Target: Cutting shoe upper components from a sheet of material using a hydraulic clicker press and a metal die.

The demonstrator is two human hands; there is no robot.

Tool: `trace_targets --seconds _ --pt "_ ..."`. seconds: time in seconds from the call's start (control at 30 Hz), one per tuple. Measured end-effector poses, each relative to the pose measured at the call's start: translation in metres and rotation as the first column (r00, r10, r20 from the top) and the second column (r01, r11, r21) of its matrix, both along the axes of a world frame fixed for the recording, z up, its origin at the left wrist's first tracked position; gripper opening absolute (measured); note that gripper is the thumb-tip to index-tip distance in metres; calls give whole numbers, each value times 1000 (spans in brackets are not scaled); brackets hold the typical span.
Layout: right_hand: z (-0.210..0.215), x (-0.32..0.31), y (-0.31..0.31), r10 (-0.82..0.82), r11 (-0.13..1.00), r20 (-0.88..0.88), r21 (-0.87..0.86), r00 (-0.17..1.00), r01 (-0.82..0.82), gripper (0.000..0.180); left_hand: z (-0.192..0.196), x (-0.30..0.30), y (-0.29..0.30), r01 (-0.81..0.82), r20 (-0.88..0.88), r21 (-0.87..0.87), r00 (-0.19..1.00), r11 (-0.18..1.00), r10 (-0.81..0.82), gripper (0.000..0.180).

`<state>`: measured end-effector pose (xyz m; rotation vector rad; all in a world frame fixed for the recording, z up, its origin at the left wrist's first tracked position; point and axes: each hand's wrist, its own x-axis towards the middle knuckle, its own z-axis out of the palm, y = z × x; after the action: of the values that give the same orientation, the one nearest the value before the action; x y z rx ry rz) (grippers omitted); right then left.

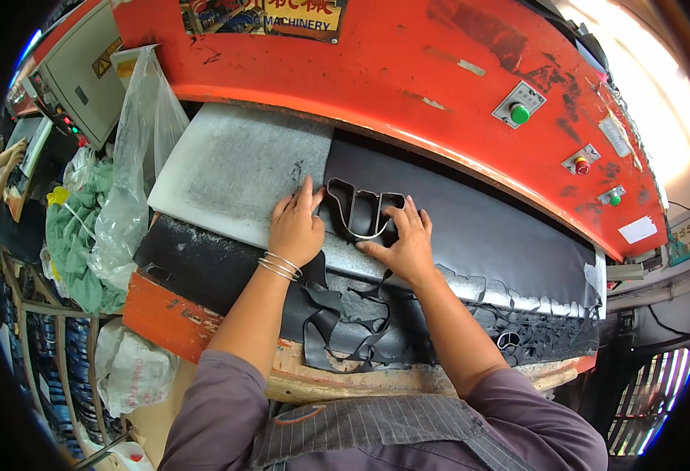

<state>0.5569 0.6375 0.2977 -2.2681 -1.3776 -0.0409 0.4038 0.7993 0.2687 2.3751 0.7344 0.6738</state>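
A dark metal cutting die (358, 210) with a curved outline lies on a black leather sheet (470, 228) spread over the white cutting board (235, 169) of a red press. My left hand (295, 225), with thin bangles at the wrist, rests flat at the die's left side, fingers touching its edge. At the die's right side my right hand (404, 238) has its fingers on the frame. Black leather offcuts (345, 318) with cut-out holes hang over the bench front below my wrists.
The red press head (408, 86) overhangs the board, with a green button (520, 114), a red button (581, 166) and another green button (614, 199). A clear plastic bag (137, 157) and green cloth (74, 235) sit at left. Another person's arm (3, 161) works far left.
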Motion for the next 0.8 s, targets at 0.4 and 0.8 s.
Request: trace_targets --seconds 0.4,0.8 --pt "4 -6 0 35 999 142 -12 989 -34 72 6 -1 -3 -47 -8 121 999 992 48 59" --pt "48 104 -196 -125 716 31 695 992 68 68 44 51 -87 121 415 -392 908 912 58 23"
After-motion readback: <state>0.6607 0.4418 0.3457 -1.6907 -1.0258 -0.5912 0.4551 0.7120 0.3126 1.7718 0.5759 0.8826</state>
